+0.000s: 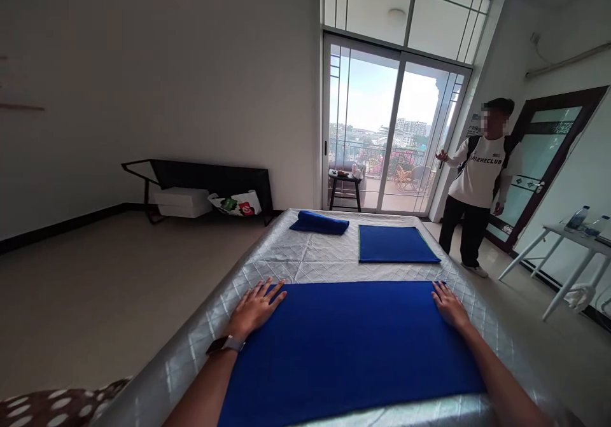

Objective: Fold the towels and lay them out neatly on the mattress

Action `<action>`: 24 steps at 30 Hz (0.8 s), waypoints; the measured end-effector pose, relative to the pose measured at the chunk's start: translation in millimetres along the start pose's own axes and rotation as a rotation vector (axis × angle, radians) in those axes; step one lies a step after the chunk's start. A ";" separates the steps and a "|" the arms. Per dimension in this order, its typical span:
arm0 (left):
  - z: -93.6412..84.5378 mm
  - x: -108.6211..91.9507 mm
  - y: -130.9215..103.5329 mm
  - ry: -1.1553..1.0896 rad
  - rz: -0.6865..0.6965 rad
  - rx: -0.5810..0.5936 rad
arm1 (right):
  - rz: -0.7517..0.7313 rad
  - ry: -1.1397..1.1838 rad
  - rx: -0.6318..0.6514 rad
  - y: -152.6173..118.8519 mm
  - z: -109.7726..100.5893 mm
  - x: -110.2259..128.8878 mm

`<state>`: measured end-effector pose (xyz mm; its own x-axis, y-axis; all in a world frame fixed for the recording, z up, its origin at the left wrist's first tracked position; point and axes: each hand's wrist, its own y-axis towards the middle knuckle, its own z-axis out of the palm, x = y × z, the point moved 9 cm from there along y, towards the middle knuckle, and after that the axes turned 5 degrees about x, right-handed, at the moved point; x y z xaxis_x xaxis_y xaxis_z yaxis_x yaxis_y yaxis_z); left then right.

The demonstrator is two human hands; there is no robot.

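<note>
Left hand (258, 307) flat, fingers spread, on blue towel (351, 344); right hand (449, 306) likewise

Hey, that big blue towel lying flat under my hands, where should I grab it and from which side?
Probably the two far corners. The big blue towel lies spread flat on the quilted bed cover, and your left hand and right hand already rest flat at those corners. Pinch each corner from above, at the outer side edges; the flat middle offers nothing to grip.
</note>
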<state>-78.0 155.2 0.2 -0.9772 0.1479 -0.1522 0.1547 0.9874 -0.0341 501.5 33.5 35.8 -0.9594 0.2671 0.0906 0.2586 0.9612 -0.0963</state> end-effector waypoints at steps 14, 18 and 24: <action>-0.7 -2.4 1.4 0.060 -0.005 0.001 | 0.082 -0.109 0.038 -0.1 -27.1 14.5; 0.4 -3.5 -0.9 0.066 0.015 0.039 | -0.045 -0.103 -0.007 0.4 -32.1 90.2; -0.2 -3.7 -2.9 0.047 0.052 0.009 | -0.522 0.059 0.057 -35.8 6.1 257.2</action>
<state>-74.9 151.8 1.1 -0.9735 0.2022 -0.1071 0.2070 0.9777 -0.0362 244.8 67.4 56.5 -0.9503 -0.2415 0.1966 -0.2605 0.9624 -0.0767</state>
